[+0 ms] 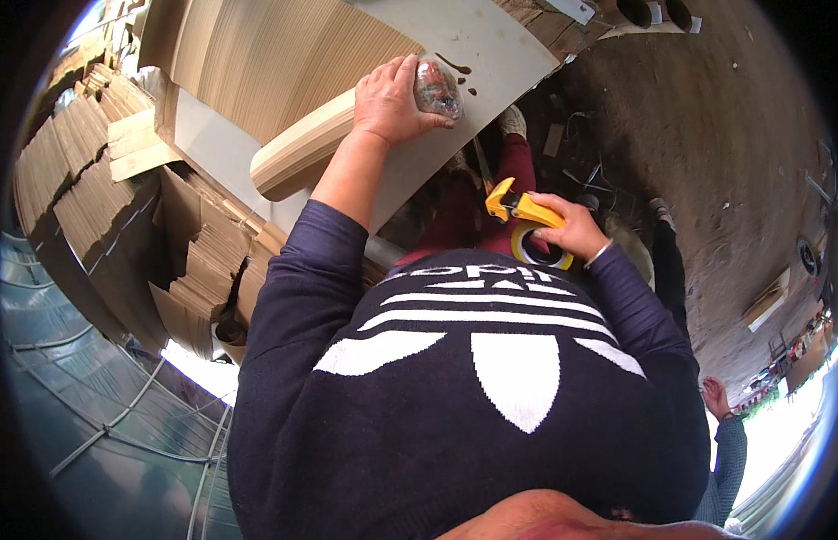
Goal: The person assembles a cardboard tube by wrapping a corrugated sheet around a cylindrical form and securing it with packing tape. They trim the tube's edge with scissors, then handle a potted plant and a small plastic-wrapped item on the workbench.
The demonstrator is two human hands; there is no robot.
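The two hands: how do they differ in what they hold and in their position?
The left hand is stretched out and presses a clear plastic-wrapped lump on the pale board; the right hand stays close to the body and grips a yellow tape dispenser. The left lies flat on top, the right is closed. Both are bare.

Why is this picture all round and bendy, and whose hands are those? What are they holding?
It comes from a small camera worn on a person's head, looking down, and its wide lens bends straight edges. The dark sweater belongs to that person. Their left hand presses a clear, crinkly plastic-wrapped lump onto a pale flat board. Their right hand grips a yellow tape dispenser with its tape roll. Stacks of flattened cardboard lie to the left. Another person's hand shows at the lower right.
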